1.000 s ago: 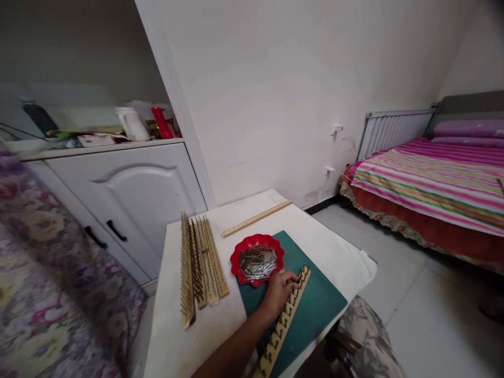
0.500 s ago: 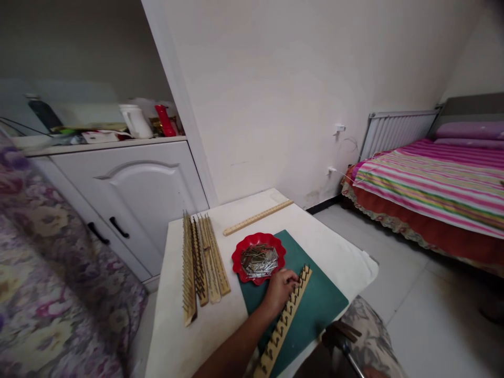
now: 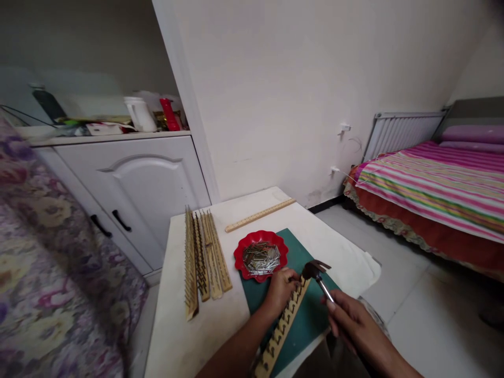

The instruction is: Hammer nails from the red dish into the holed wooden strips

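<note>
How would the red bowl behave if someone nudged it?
The bowl would probably slide rather than tip, as it looks wide and shallow. The nails piled inside likely add weight, and may shift, since they lie loose.

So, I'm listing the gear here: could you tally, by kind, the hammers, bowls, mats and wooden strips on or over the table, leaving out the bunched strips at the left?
Hammer: 1
Red bowl: 1
Green mat: 1
Wooden strips: 2 (back strip; strip by the left hand, front strip)
Total: 5
</note>
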Action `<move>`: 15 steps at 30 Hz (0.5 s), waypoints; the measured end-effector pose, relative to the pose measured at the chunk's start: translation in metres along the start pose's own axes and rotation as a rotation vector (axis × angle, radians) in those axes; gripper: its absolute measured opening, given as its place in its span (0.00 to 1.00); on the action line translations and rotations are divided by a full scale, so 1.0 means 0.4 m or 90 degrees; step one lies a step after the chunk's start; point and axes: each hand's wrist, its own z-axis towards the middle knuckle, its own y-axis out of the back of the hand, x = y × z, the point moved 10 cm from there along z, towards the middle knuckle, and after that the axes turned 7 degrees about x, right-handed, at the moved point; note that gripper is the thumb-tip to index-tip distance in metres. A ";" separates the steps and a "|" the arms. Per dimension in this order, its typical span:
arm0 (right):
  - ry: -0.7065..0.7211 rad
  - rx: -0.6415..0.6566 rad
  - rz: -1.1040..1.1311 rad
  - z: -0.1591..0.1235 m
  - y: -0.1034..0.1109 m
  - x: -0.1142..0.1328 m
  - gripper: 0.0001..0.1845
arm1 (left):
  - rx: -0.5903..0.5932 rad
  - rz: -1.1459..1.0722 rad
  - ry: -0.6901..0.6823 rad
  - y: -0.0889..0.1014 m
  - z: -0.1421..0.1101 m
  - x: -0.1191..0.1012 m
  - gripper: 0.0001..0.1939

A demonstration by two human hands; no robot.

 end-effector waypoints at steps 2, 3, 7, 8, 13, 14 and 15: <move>0.016 -0.002 -0.037 0.021 0.000 0.014 0.17 | 0.000 -0.002 0.003 0.000 0.000 0.001 0.05; 0.023 -0.003 -0.052 0.030 -0.001 0.018 0.18 | 0.000 -0.002 0.003 0.000 0.000 0.001 0.05; 0.029 -0.005 -0.093 0.046 -0.007 0.020 0.17 | 0.000 -0.001 -0.005 0.000 0.002 0.000 0.05; 0.027 -0.003 -0.099 0.047 -0.008 0.017 0.17 | 0.001 -0.001 -0.008 -0.001 0.002 -0.001 0.05; 0.037 -0.002 -0.104 0.042 -0.013 0.015 0.16 | 0.000 0.000 -0.016 0.000 0.000 -0.010 0.04; 0.043 -0.001 -0.108 0.042 -0.015 0.018 0.16 | -0.001 0.001 -0.015 0.001 0.000 -0.012 0.04; 0.045 0.002 -0.110 0.042 -0.017 0.020 0.17 | -0.001 0.003 -0.013 0.002 0.000 -0.014 0.04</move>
